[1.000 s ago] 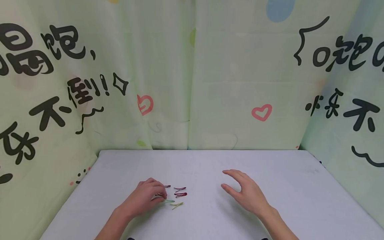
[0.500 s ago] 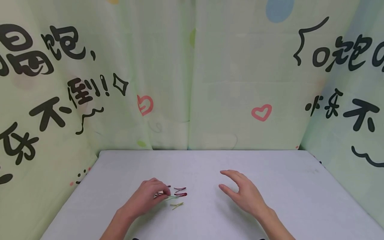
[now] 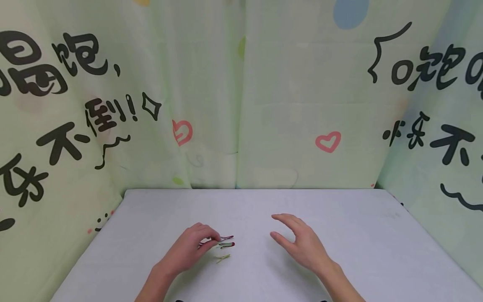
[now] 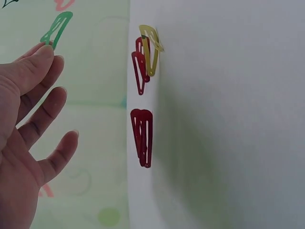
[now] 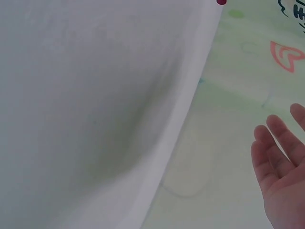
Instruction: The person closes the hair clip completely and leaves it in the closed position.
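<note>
My left hand (image 3: 192,247) pinches a green hair clip (image 4: 61,31) by one end, thumb against fingertip, with its other end sticking out free, apparently lifted off the worktop (image 3: 339,218). My right hand (image 3: 303,247) hovers well apart, fingers relaxed and nothing in it. Beside my left hand, a yellow clip (image 3: 222,257) lies nearest me, with red clips (image 4: 141,117) beyond it. I'd expect the green clip to weigh almost nothing: thin, stiff and springy, probably smooth enough to twist or slide in a light pinch. It seems hard to break, though squeezing could snap its shape, so I'd hold it by the flat faces near the end, pressing gently, and leave the middle alone
</note>
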Demonstrator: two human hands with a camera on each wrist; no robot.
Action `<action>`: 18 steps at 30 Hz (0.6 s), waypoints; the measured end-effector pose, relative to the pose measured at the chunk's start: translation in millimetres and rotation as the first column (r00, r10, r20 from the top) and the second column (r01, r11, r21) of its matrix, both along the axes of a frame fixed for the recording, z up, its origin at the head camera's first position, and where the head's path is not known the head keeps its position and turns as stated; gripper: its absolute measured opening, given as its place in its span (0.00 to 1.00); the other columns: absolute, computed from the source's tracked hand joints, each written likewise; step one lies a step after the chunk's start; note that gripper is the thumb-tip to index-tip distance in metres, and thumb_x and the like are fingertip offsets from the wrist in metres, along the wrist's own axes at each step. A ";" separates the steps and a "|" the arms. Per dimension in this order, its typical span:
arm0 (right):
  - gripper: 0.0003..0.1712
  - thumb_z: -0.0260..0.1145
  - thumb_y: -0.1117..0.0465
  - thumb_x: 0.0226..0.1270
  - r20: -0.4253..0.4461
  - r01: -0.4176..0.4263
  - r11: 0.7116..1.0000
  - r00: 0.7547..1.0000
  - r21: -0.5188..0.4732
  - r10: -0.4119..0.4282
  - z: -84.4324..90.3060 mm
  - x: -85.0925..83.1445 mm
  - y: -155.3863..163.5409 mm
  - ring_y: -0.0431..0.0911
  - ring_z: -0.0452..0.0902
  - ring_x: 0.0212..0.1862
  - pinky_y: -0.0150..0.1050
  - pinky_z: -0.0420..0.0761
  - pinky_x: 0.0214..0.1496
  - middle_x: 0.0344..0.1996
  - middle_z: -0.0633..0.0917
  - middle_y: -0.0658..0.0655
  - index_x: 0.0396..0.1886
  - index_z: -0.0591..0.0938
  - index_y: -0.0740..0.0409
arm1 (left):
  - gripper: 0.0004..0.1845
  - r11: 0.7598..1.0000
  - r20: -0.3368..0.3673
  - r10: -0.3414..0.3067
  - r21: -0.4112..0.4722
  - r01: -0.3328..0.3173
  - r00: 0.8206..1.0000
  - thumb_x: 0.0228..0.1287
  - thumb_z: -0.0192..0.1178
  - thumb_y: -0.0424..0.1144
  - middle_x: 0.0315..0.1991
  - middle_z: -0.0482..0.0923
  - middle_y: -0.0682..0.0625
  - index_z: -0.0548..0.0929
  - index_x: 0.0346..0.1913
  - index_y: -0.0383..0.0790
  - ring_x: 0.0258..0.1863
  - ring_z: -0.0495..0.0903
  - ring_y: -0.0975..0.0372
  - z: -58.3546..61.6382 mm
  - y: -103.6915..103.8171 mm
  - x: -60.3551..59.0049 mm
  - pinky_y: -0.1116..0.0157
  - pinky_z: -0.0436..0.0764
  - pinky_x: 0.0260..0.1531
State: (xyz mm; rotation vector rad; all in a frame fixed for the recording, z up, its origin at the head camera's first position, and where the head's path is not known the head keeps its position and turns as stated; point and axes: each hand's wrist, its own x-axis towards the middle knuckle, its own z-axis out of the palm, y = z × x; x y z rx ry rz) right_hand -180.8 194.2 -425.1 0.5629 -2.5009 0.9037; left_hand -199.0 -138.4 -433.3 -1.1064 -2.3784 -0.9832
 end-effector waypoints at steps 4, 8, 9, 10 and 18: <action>0.25 0.74 0.54 0.65 -0.011 -0.020 1.000 1.000 -0.002 0.020 0.3 -0.3 -3.4 0.45 0.77 0.61 0.49 0.77 0.60 0.57 0.82 0.43 0.61 0.82 0.49 | 0.10 1.000 0.039 0.004 0.027 -0.005 0.999 0.61 0.69 0.25 0.38 0.84 0.61 0.86 0.39 0.44 0.39 0.78 0.65 0.5 3.9 0.6 0.60 0.81 0.40; 0.24 0.74 0.55 0.65 -0.017 -0.034 0.999 0.999 -0.012 0.034 0.3 0.1 -6.7 0.45 0.78 0.60 0.48 0.77 0.59 0.57 0.82 0.43 0.61 0.82 0.49 | 0.10 0.999 0.070 0.003 0.047 -0.006 0.998 0.62 0.68 0.25 0.38 0.84 0.60 0.86 0.40 0.44 0.40 0.77 0.65 0.8 8.7 1.5 0.61 0.81 0.39; 0.24 0.74 0.55 0.65 -0.018 -0.038 0.999 0.999 -0.018 0.038 0.3 0.2 -7.7 0.45 0.78 0.59 0.48 0.78 0.59 0.56 0.82 0.43 0.60 0.82 0.48 | 0.10 0.999 0.079 0.002 0.052 -0.006 0.997 0.62 0.68 0.26 0.39 0.85 0.60 0.87 0.40 0.44 0.40 0.77 0.65 0.7 10.2 1.5 0.62 0.81 0.39; 0.24 0.75 0.55 0.64 -0.018 -0.041 0.999 0.999 -0.023 0.041 0.4 0.3 -8.5 0.45 0.78 0.59 0.48 0.78 0.58 0.56 0.82 0.42 0.60 0.82 0.48 | 0.09 0.998 0.088 0.003 0.055 -0.008 0.996 0.62 0.68 0.26 0.39 0.85 0.60 0.87 0.40 0.44 0.40 0.77 0.65 0.7 11.8 1.5 0.63 0.81 0.38; 0.23 0.76 0.57 0.62 -0.036 -0.073 0.996 0.997 -0.047 0.071 -1.6 0.2 -18.2 0.43 0.79 0.54 0.46 0.79 0.55 0.53 0.83 0.41 0.58 0.83 0.48 | 0.07 0.997 0.132 -0.001 0.075 -0.009 0.991 0.64 0.68 0.29 0.39 0.85 0.60 0.87 0.40 0.45 0.40 0.76 0.67 1.4 25.7 0.5 0.61 0.80 0.38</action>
